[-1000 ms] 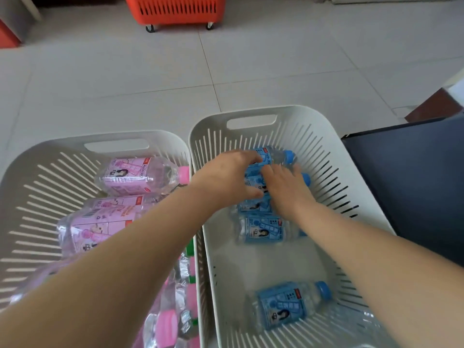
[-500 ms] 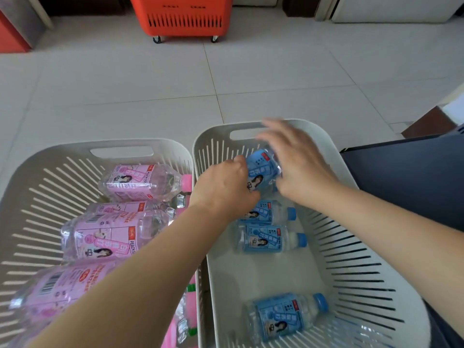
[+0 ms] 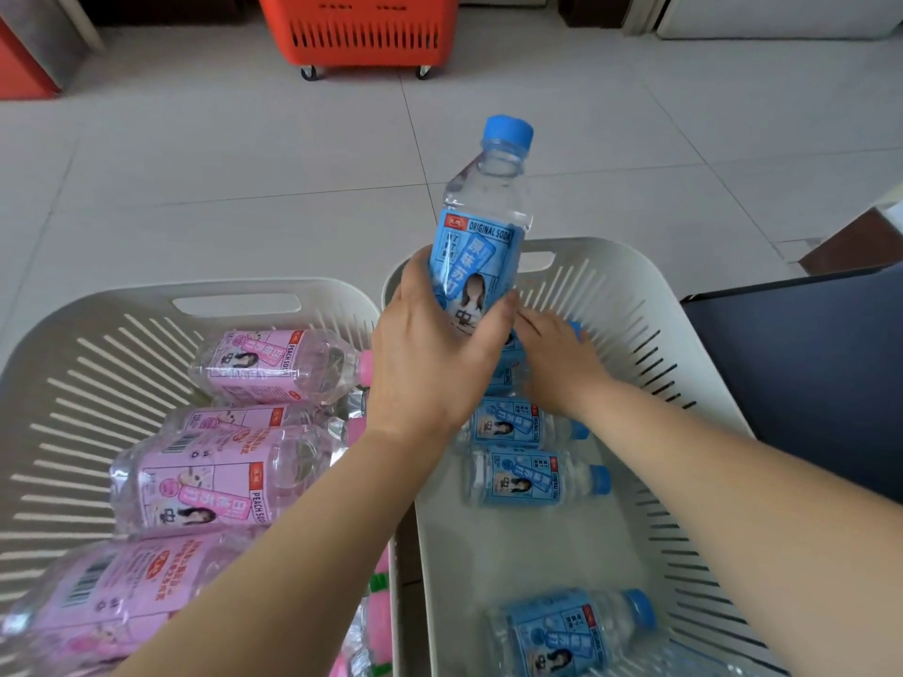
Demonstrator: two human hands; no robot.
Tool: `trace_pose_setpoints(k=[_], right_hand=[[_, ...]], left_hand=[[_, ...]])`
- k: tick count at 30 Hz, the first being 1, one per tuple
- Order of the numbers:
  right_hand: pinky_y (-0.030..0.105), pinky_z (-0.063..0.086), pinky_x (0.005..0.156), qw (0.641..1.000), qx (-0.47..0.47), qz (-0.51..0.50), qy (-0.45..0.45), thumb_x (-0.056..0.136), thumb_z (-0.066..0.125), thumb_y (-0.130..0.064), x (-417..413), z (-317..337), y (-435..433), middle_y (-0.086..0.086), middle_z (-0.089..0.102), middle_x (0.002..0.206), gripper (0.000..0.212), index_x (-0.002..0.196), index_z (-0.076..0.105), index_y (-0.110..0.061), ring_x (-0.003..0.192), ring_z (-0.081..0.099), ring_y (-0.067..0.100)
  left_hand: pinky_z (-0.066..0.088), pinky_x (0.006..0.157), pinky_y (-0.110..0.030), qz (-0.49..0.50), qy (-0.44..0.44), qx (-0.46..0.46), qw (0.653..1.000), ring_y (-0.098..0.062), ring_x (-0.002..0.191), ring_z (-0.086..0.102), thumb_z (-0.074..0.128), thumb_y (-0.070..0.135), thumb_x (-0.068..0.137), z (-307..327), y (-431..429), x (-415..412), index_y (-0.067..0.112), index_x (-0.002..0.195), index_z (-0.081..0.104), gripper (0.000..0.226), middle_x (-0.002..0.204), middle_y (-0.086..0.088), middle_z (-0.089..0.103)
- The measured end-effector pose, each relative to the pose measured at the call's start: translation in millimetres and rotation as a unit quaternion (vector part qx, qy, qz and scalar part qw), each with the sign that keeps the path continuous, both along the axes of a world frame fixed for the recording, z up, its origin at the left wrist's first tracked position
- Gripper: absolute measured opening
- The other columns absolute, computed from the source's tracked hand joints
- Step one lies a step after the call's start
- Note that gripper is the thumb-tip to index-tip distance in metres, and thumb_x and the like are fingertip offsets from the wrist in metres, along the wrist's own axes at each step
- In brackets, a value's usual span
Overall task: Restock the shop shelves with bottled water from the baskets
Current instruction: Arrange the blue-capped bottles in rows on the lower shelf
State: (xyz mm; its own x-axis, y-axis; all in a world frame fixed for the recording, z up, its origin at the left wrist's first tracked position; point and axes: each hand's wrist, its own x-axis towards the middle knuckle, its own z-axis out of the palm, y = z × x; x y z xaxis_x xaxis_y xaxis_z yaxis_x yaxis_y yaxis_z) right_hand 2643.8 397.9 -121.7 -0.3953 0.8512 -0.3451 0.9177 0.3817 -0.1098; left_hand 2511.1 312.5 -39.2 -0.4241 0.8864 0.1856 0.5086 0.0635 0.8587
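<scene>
My left hand (image 3: 430,364) grips a blue-capped, blue-labelled water bottle (image 3: 481,227) by its lower half and holds it upright above the far end of the right white basket (image 3: 620,271). My right hand (image 3: 562,364) reaches down into that basket, its fingers lying over another blue bottle of which only a bit of cap shows. Three more blue bottles lie on the basket floor, two side by side (image 3: 527,478) and one near me (image 3: 571,632). The left white basket (image 3: 97,324) holds several pink-labelled bottles (image 3: 273,366) on their sides.
Both baskets stand on a pale tiled floor (image 3: 244,153). An orange wheeled shopping basket (image 3: 356,26) stands at the far end. A dark blue surface (image 3: 806,373) borders the right basket. Something red (image 3: 19,66) sits at the far left.
My left hand has lifted the blue bottle out of the right basket and turned it upright. My right hand let go of it and dropped back onto the bottles at the basket's far end.
</scene>
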Motion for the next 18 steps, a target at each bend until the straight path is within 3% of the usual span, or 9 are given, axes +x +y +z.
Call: trace_pose_setpoints(k=[4, 8, 14, 18], right_hand=[[0.054, 0.022, 0.110, 0.991, 0.084, 0.028, -0.102, 0.081, 0.067, -0.030, 2, 4, -1, 0.008, 0.029, 0.139, 0.069, 0.138, 0.029, -0.017, 0.130, 0.028, 0.031], [0.038, 0.043, 0.093, 1.000, -0.004, -0.024, 0.001, 0.077, 0.071, -0.021, 7, -3, -17, 0.009, 0.039, 0.132, 0.069, 0.132, 0.031, -0.016, 0.121, 0.043, 0.028], [0.033, 0.049, 0.078, 0.998, -0.040, -0.051, 0.019, 0.077, 0.070, -0.036, 15, 15, -27, -0.003, 0.057, 0.120, 0.067, 0.134, 0.035, -0.028, 0.103, 0.057, 0.020], [0.031, 0.051, 0.078, 0.991, -0.076, -0.095, 0.054, 0.069, 0.075, -0.044, 21, 42, -44, -0.005, 0.061, 0.116, 0.072, 0.132, 0.043, -0.030, 0.096, 0.061, 0.018]], left_hand=[[0.047, 0.075, -0.025, -0.004, 0.004, 0.000, 1.000, -0.012, 0.089, 0.059, 0.066, 0.044, 0.079, 1, 0, 1, 0.020, 0.115, 0.049, 0.046, 0.097, 0.008, 0.062], [0.050, 0.078, -0.032, -0.015, 0.003, -0.001, 1.000, -0.014, 0.090, 0.060, 0.066, 0.044, 0.079, 1, 0, 1, 0.019, 0.117, 0.049, 0.048, 0.097, 0.008, 0.063], [0.049, 0.077, -0.029, -0.013, -0.007, 0.006, 1.000, -0.012, 0.089, 0.059, 0.066, 0.043, 0.080, 1, 1, 2, 0.023, 0.112, 0.048, 0.042, 0.098, 0.007, 0.062], [0.048, 0.079, -0.030, -0.012, -0.008, 0.008, 1.000, -0.017, 0.094, 0.059, 0.066, 0.043, 0.079, 2, -1, 2, 0.020, 0.115, 0.048, 0.046, 0.102, 0.003, 0.063]])
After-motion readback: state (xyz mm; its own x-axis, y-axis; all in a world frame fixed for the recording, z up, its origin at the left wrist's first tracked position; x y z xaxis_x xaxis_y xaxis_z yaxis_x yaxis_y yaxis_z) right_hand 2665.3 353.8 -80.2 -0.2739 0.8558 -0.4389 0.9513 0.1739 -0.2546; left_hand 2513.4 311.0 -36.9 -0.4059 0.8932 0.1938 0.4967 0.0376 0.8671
